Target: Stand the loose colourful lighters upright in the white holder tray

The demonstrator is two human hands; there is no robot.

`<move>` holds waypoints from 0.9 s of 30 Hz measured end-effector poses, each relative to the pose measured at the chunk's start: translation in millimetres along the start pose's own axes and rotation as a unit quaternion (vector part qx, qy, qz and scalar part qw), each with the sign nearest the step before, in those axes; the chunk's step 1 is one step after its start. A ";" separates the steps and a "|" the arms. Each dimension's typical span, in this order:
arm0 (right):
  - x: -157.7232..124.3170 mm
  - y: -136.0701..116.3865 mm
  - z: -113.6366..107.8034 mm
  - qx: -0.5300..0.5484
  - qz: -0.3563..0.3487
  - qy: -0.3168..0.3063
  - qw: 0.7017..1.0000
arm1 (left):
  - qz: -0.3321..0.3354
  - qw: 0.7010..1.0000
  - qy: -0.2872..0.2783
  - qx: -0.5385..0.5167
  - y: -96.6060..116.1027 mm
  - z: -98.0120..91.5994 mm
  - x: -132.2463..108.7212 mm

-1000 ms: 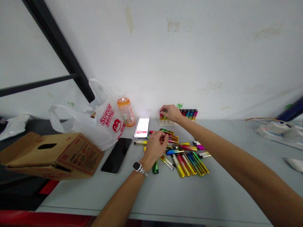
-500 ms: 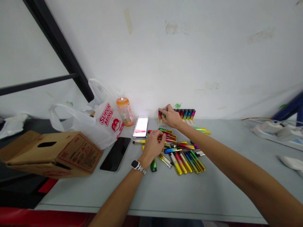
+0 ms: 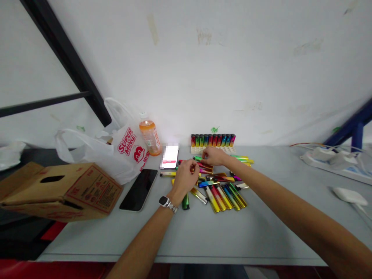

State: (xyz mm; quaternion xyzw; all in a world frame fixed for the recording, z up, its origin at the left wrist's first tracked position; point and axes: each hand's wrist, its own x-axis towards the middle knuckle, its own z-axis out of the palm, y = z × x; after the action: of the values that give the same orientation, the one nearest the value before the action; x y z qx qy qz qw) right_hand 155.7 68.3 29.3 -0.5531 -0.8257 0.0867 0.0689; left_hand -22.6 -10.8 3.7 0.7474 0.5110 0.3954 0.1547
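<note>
Shiny multicoloured lighters, several of them, stand upright in a row [image 3: 213,140] in a white holder [image 3: 194,150] against the wall. My right hand [image 3: 215,155] is just in front of the holder, its fingers closed at the right end of a green lighter [image 3: 198,159]. Left of it, my left hand [image 3: 186,177] rests over the loose pile, fingers curled together; whatever is in them is hidden. More lighters lie about: a blue one [image 3: 208,184], a dark green one [image 3: 185,202] by my left wrist, and a neat slanted group [image 3: 225,198] nearer me.
Left of the pile are a lit phone [image 3: 170,155], a dark phone [image 3: 138,190], an orange drink bottle [image 3: 150,136], a white plastic bag [image 3: 95,151] and a cardboard box [image 3: 93,190]. A power strip [image 3: 334,164] and a white charger [image 3: 349,195] lie at the right.
My right hand has come down from the left end of the upright row to the green lighter on the table. My left hand stays over the pile. The view has shifted slightly.
</note>
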 end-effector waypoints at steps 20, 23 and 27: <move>-75.3 -9.1 7.6 0.538 -0.033 0.149 0.829 | -0.003 0.979 -0.016 -0.204 39.7 29.5 41.7; -77.4 -6.9 11.7 0.505 -0.009 0.212 0.837 | 0.008 0.981 0.012 -0.195 44.5 35.6 45.0; -83.0 7.3 16.8 0.462 0.042 0.254 0.849 | -0.006 0.965 0.029 -0.259 43.3 41.4 38.7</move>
State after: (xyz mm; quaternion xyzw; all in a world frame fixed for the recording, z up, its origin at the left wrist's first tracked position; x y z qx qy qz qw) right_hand 190.2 -6.9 9.8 -0.4939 -0.6201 0.3173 0.5205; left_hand 42.7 12.0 21.6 0.6670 0.4000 0.5350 0.3300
